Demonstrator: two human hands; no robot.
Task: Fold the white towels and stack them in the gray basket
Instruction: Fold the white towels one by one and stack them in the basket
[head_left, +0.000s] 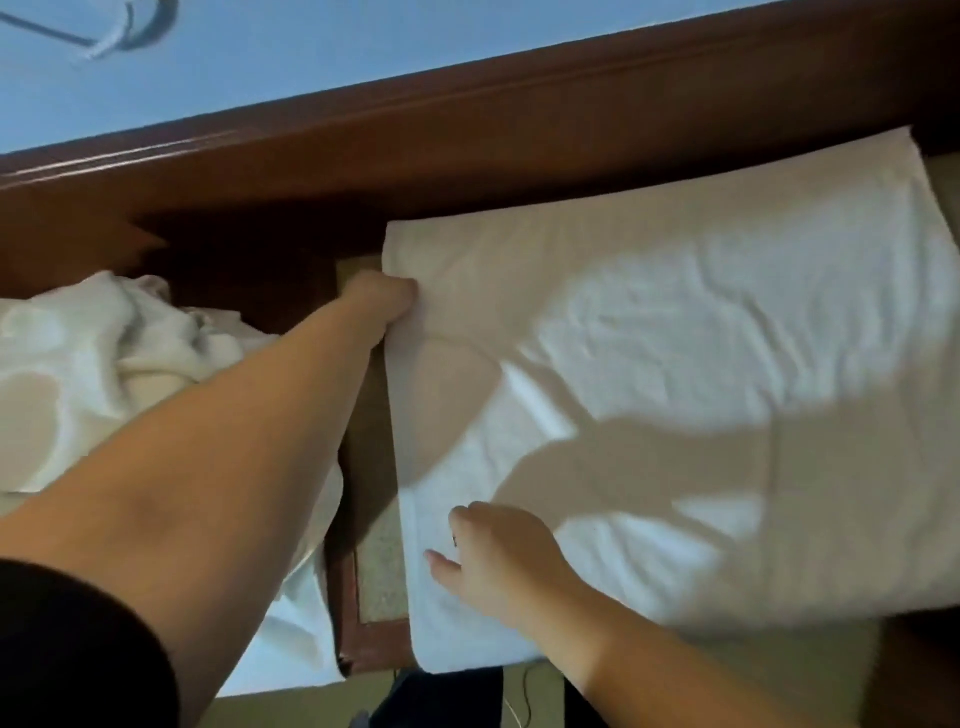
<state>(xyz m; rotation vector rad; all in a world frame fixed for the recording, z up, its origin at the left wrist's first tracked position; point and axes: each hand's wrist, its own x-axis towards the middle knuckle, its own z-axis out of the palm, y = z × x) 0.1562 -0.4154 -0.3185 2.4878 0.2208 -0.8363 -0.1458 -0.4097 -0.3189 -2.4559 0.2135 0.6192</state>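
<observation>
One flat white towel (675, 395) lies on the bench (382, 566), its left edge pinched in the left grip (382, 304), the right grip (498, 553) resting open on its near corner, with one crumpled towel heap (104, 374) left of both grips.

You've got no readable text, labels, brands or numbers anywhere here; all surfaces are plain, and the view is slightly blurred.

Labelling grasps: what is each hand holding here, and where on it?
The left hand grips the spread white towel at its left edge, near the far corner. The right hand lies on the towel's near left part, fingers relaxed, gripping nothing.
</observation>
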